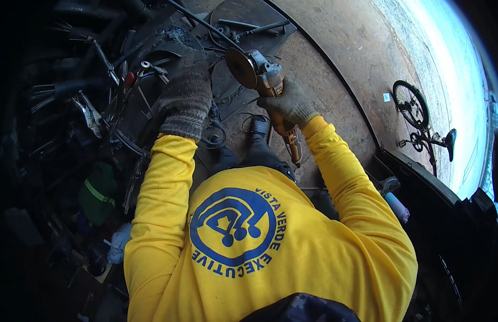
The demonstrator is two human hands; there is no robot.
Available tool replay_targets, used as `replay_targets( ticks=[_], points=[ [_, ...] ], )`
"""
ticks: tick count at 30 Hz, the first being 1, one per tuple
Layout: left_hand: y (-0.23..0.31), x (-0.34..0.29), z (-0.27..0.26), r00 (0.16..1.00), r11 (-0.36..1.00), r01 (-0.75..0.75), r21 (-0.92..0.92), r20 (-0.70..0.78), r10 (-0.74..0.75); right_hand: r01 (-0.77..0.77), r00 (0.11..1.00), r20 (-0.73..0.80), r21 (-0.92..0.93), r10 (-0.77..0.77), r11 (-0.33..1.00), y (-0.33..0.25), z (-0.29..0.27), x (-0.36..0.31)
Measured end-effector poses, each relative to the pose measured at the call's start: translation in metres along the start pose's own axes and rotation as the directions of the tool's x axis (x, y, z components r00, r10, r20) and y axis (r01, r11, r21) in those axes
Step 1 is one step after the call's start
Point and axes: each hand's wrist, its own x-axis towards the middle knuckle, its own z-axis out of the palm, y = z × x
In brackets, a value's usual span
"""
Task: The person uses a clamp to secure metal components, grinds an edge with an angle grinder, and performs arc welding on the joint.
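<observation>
In a knitted grey glove, my right hand (296, 101) is wrapped round the body of an angle grinder (269, 80). The grinder's round brown disc (241, 68) faces left, toward the dark workbench. Its orange and black rear handle (295, 147) points back toward me. My left hand (185, 104), in a darker striped knit glove, rests over the cluttered metal work surface (179, 53). Its fingers blend into the dark parts beyond, so their grip and anything in it are hidden.
Locking pliers (89, 114) and a red-handled tool (129, 80) lie left among rods. Metal tubes (254, 28) lie at the far side. A green cap-like item (97, 193) is at lower left. A bicycle (423, 123) stands at right beyond a dark floor edge.
</observation>
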Motion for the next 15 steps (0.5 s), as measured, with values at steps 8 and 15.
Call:
replay_targets(
  ticks=[8, 15],
  points=[
    [-0.02, -0.013, -0.004, 0.958, 0.604, 0.155, -0.782, 0.267, 0.1, 0.046, 0.998, -0.059, 0.183, -0.036, 0.982, 0.02, -0.005, -0.021],
    [-0.002, -0.028, -0.019, 0.989, 0.63, 0.078, -0.773, 0.14, 0.049, 0.142, 0.979, -0.17, 0.166, -0.114, 0.976, 0.0, -0.008, -0.041]
  ],
)
